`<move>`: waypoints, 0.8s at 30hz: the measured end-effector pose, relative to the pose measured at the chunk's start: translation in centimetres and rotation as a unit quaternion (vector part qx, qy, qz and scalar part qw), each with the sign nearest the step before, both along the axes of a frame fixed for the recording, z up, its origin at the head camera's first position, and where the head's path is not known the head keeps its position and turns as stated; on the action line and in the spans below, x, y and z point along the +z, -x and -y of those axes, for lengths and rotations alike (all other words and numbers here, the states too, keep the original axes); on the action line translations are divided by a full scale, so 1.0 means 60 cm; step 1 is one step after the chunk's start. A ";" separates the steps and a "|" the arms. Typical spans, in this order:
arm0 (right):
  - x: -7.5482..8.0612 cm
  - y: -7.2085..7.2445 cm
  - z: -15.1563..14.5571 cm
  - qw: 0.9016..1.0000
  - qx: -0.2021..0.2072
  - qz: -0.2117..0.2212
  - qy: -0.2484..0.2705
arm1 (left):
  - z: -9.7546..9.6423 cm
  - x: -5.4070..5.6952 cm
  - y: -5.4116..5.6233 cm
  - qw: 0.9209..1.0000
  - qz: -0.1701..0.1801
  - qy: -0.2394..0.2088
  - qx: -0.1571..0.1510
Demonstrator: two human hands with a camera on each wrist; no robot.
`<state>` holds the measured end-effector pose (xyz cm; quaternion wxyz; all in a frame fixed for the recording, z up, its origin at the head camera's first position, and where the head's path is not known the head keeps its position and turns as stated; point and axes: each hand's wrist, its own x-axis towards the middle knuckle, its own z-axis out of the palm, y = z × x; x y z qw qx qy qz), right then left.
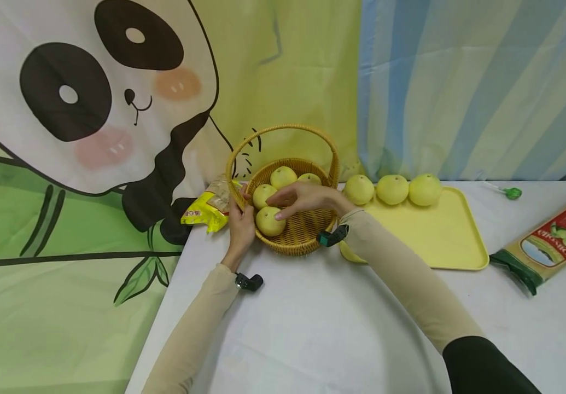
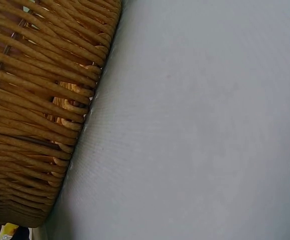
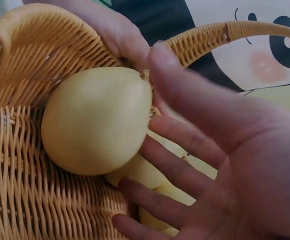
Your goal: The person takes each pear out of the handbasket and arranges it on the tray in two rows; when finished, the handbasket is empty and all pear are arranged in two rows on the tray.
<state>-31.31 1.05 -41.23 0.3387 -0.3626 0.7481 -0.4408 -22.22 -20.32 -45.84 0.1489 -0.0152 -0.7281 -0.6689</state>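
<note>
A wicker basket (image 1: 302,241) with a tall arched handle (image 1: 287,127) holds several pale yellow pears, one of them at its near left (image 1: 270,221). My left hand (image 1: 241,227) grips the basket's left side near the foot of the handle; in the right wrist view, part of that hand (image 3: 117,25) shows beyond the rim. Over the basket's inside is my right hand (image 1: 304,197), its fingers spread and loosely bent beside the nearest pear (image 3: 97,120). Whether the fingertips touch that pear, I cannot tell. The left wrist view has only the basket's woven outside (image 2: 34,110) and white cloth.
Right of the basket lies a yellow tray (image 1: 440,241), with three pears (image 1: 392,190) along its far edge. A yellow snack bag (image 1: 209,208) sits left of the basket. Farther right are a green lollipop (image 1: 513,193) and a red-and-tan package (image 1: 553,241). Printed curtains hang behind.
</note>
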 end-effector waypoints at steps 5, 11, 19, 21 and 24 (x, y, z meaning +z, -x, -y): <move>-0.009 0.004 0.015 1.000 -0.013 -0.001 0.000 | 0.000 -0.002 0.002 1.000 -0.001 0.006 -0.001; -0.011 -0.004 0.027 0.999 -0.005 -0.035 -0.017 | 0.001 -0.004 0.001 1.000 -0.003 0.006 0.005; -0.038 -0.008 0.030 1.000 0.014 0.006 -0.014 | 0.001 -0.007 0.001 1.000 0.000 0.010 0.006; -0.042 -0.007 0.029 0.999 0.019 0.026 0.008 | 0.004 -0.014 0.007 1.000 -0.002 0.007 0.004; -0.044 -0.008 0.027 0.999 0.033 0.024 0.036 | 0.012 -0.031 0.020 1.000 -0.005 0.007 0.007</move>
